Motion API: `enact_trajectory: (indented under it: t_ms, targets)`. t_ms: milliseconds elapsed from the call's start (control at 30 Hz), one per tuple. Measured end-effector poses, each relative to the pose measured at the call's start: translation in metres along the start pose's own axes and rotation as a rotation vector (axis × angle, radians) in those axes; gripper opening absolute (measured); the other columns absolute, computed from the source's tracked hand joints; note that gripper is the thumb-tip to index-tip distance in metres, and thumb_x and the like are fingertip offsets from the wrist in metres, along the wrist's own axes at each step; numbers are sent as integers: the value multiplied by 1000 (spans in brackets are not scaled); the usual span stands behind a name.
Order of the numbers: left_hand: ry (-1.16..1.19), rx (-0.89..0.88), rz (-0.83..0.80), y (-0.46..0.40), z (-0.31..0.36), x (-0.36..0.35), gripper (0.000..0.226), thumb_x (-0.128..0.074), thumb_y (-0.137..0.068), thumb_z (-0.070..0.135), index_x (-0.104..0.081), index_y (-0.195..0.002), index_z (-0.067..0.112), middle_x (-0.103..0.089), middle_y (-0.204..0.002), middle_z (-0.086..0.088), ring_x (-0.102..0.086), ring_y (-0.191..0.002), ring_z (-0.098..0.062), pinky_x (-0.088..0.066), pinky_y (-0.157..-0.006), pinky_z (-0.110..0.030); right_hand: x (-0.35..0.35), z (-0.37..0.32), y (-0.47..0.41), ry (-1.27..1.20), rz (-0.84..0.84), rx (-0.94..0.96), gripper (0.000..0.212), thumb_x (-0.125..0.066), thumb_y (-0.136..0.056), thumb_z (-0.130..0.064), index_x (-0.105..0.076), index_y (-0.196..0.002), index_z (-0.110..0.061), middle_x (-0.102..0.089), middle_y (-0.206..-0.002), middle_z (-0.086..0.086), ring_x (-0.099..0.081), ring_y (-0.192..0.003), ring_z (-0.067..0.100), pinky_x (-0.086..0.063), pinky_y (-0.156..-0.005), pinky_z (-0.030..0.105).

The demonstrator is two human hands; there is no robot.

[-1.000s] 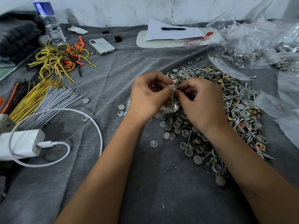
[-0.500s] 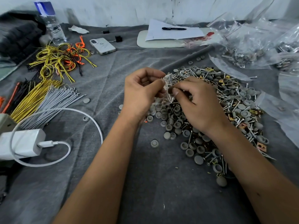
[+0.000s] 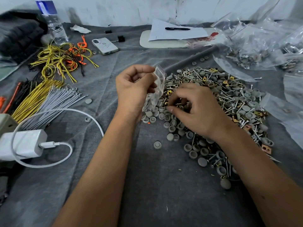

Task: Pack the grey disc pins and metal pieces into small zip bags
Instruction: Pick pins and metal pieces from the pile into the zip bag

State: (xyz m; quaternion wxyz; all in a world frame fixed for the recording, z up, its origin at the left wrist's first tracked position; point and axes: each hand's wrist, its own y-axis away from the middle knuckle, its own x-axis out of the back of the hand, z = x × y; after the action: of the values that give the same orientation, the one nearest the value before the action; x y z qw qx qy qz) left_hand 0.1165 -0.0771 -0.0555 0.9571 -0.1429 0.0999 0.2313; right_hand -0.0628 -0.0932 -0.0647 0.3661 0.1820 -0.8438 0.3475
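Note:
A wide pile of grey disc pins, screws and small brass-coloured metal pieces (image 3: 229, 99) covers the grey cloth at centre right. My left hand (image 3: 132, 90) pinches a small clear zip bag (image 3: 155, 89) that hangs upright at the pile's left edge, with some parts visible in its bottom. My right hand (image 3: 195, 110) is down on the pile just right of the bag, fingers curled and pinching small metal pieces among the discs. A few loose grey discs (image 3: 157, 145) lie apart on the cloth in front.
Filled and empty clear bags (image 3: 255, 46) crowd the right and back right. Yellow, orange and grey wire bundles (image 3: 49, 95), a white charger with cable (image 3: 24, 145), a phone (image 3: 105, 45), a water bottle (image 3: 52, 22) and paper with a pen (image 3: 177, 30) lie around.
My right hand has let go of the bag and dropped onto the pile. My left hand alone now holds the bag, lifted slightly and turned upright.

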Motion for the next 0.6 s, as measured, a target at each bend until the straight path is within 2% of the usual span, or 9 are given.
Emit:
enact_trajectory:
  t_ms: [67, 200, 300, 400, 600]
  targets:
    - [16, 4, 15, 0, 1, 0, 24, -63, -85, -16, -70, -82, 7, -64, -59, -2, -56, -48, -9, -45, -48, -18, -3, 0, 1, 43, -61, 50, 11, -82, -85, -27, -76, -94, -25, -62, -95, -8, -52, -95, 8, -39, -87, 18]
    - [21, 8, 23, 0, 2, 0, 22, -63, -86, -16, -69, -84, 6, -64, -60, -2, -55, -48, -9, -45, -49, -19, -8, -1, 2, 107, -172, 84, 23, -79, -86, -38, -76, -108, -33, -55, -103, -6, -42, -108, 11, -41, -93, 30]
    - [8, 8, 19, 0, 2, 0, 22, -63, -86, -15, -70, -84, 6, -64, -61, -4, -55, -48, -9, -45, -49, -19, -13, -4, 2, 188, -233, 100, 32, -76, -86, -45, -74, -116, -35, -53, -110, -4, -35, -111, 12, -42, -96, 33]
    - [6, 8, 24, 0, 2, -1, 22, -64, -85, -15, -70, -84, 6, -64, -62, -5, -55, -48, -9, -45, -48, -19, -15, -7, 2, 195, -226, 85, 32, -76, -86, -46, -73, -115, -34, -50, -108, -3, -33, -111, 12, -45, -96, 39]
    - [1, 1, 22, -1, 1, 0, 22, -64, -85, -14, -71, -84, 7, -65, -63, -4, -56, -49, -9, -46, -49, -19, -16, -11, 3, 201, -255, 89, 35, -72, -88, -51, -73, -119, -35, -48, -110, 0, -28, -109, 12, -39, -93, 33]
